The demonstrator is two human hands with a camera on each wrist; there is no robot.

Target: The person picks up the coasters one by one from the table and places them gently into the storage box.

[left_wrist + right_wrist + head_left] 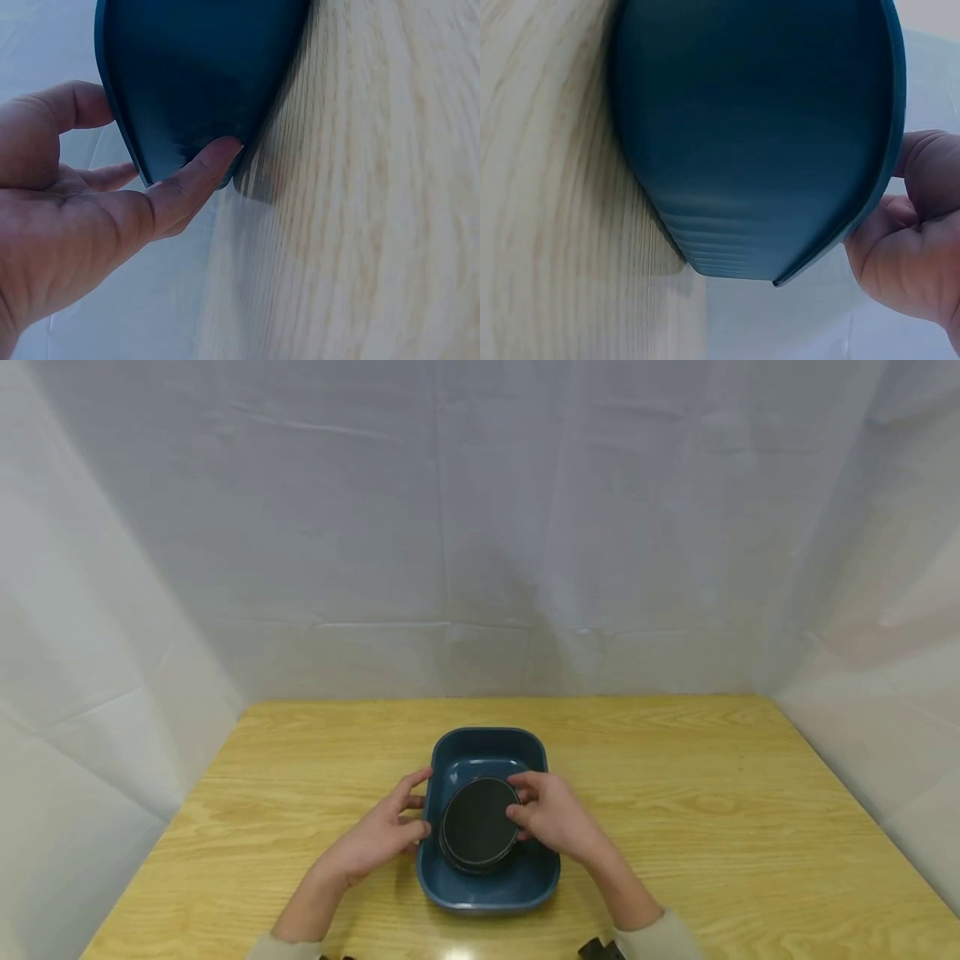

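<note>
A dark blue rectangular basin (480, 893) with rounded corners stands on the table. Inside it is a round, black, flat-topped object (480, 822) with a thin pale rim; its exact kind cannot be told. My right hand (557, 814) reaches over the basin's right edge and grips the round object's right side, thumb on top. In the right wrist view, the basin's wall hides the fingertips of that hand (922, 225). At the basin's left side, my left hand (378, 835) touches the wall and rim with extended fingers. The left wrist view shows fingers (199, 169) against the outer wall.
The light wood table (712, 810) extends to both sides of the basin. White sheeting (480, 527) hangs behind the table and along its left and right sides. A small black item (600, 949) shows by the right sleeve (660, 939).
</note>
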